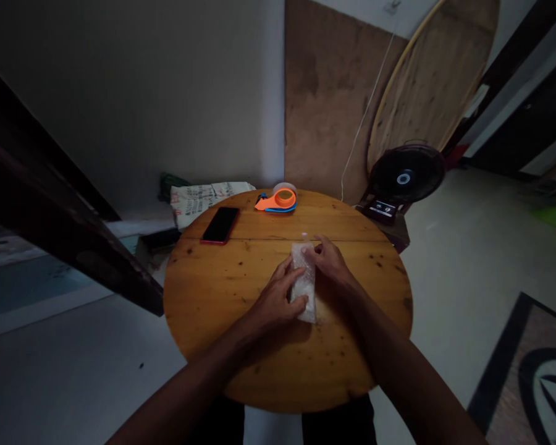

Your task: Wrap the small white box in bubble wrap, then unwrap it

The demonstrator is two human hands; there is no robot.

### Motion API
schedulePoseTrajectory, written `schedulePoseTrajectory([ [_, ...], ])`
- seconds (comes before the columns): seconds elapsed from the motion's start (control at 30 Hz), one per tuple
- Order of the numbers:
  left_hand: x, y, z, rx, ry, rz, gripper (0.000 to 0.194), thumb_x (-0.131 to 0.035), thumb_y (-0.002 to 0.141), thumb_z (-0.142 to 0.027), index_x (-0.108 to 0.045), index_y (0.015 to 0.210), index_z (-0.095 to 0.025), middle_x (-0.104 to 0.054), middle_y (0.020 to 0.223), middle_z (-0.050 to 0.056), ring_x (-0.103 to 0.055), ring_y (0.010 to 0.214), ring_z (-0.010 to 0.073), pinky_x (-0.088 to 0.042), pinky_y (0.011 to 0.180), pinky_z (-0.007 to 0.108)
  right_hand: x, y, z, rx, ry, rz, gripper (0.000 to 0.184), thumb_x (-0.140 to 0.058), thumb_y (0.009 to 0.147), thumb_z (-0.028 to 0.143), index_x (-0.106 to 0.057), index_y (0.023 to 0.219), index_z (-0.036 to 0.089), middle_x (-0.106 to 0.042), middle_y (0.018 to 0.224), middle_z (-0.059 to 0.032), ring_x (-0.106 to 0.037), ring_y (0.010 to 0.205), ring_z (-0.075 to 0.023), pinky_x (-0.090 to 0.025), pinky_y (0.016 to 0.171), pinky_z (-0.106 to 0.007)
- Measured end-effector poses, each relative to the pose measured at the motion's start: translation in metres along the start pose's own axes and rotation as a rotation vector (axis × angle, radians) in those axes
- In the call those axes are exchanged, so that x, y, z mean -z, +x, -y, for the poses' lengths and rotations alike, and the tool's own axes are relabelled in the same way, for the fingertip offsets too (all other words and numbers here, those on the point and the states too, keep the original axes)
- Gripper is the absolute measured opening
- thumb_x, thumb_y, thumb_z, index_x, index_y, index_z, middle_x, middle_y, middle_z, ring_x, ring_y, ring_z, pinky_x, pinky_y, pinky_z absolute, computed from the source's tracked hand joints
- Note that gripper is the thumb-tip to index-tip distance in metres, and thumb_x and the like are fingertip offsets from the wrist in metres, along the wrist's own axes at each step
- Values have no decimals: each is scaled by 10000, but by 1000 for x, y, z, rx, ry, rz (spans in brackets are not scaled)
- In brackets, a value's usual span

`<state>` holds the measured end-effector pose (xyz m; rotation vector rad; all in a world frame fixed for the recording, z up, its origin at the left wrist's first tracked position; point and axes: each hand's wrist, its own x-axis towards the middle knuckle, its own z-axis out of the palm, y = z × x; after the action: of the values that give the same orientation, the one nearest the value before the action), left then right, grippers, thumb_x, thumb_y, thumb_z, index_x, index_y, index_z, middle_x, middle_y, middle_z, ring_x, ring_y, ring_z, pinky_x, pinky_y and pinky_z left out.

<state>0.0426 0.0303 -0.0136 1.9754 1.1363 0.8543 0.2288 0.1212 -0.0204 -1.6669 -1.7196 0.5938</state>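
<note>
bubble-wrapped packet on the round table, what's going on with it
A person has both bare hands on the bubble-wrapped packet: the left hand rests along its left side, the right hand touches its far end. It lies on the round wooden table. Farther back are an orange-and-blue tape dispenser and a red-edged phone.

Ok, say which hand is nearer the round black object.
Right: the right hand is left of the round black object, at the far end of the bubble-wrapped packet; the left hand is farther left.
</note>
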Motion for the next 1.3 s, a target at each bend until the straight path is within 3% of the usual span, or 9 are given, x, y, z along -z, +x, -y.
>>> schedulePoseTrajectory([
  [0.2, 1, -2, 2, -56, 71, -78, 581, -647, 758, -224, -542, 1328, -188, -308, 1530, 132, -317, 1402, 319, -331, 1135, 492, -11, 1, 0, 38, -25, -7, 547, -661, 766, 313, -557, 1284, 170, -690, 861, -47, -625, 762, -180, -472, 695, -278],
  [0.37, 5, -4, -1, -325, 211, -166, 318, -630, 801, -219, -673, 1116, -210, -545, 1353, 90, -440, 1289, 283, -380, 1070, 495, -12, 0, 1, 21, -97, -23, 537, -675, 773, 303, -574, 1287, 184, -702, 938, -57, -642, 855, -197, -484, 778, -301],
  [0.43, 6, -4, -3, -375, 222, -164, 214, -619, 825, -221, -701, 1022, -204, -627, 1237, 77, -506, 1209, 261, -415, 1027, 462, -12, 0, 2, 16, -109, -23, 544, -679, 773, 293, -570, 1295, 184, -702, 1000, -73, -644, 924, -212, -486, 819, -309],
  [0.53, 6, -6, -6, -356, 208, -144, 172, -613, 843, -222, -702, 988, -195, -679, 1110, 67, -572, 1080, 227, -457, 960, 413, -10, -1, 4, 19, -115, -14, 530, -672, 776, 274, -572, 1290, 190, -701, 1028, -79, -641, 965, -225, -488, 841, -319],
  [0.73, 5, -9, -12, -253, 161, -74, 177, -593, 856, -204, -683, 1008, -193, -688, 1056, 56, -593, 1005, 201, -479, 903, 356, -10, 0, 2, 9, -119, -19, 514, -677, 772, 284, -591, 1270, 187, -708, 985, -75, -647, 925, -227, -493, 825, -328],
  [1.0, 8, -11, -15, -210, 115, -53, 257, -578, 834, -169, -677, 1068, -206, -694, 1090, 41, -594, 1022, 197, -474, 919, 350, -14, 3, -8, 64, -66, -33, 474, -669, 756, 300, -628, 1221, 220, -712, 1048, -66, -648, 933, -226, -501, 828, -343],
  [1.13, 8, -14, -16, -258, 153, -66, 297, -606, 795, -166, -674, 1084, -184, -686, 1116, 52, -561, 1074, 219, -455, 968, 376, -14, 3, -8, 88, -60, -38, 425, -662, 754, 292, -657, 1174, 224, -703, 1094, -71, -640, 956, -227, -488, 845, -342],
  [1.3, 8, -15, -17, -265, 194, -44, 272, -593, 807, -171, -674, 1065, -193, -681, 1122, 55, -562, 1050, 219, -464, 946, 378, -12, 3, -7, 110, -19, -11, 316, -645, 744, 293, -698, 1047, 219, -709, 926, -38, -626, 826, -201, -477, 761, -318],
])
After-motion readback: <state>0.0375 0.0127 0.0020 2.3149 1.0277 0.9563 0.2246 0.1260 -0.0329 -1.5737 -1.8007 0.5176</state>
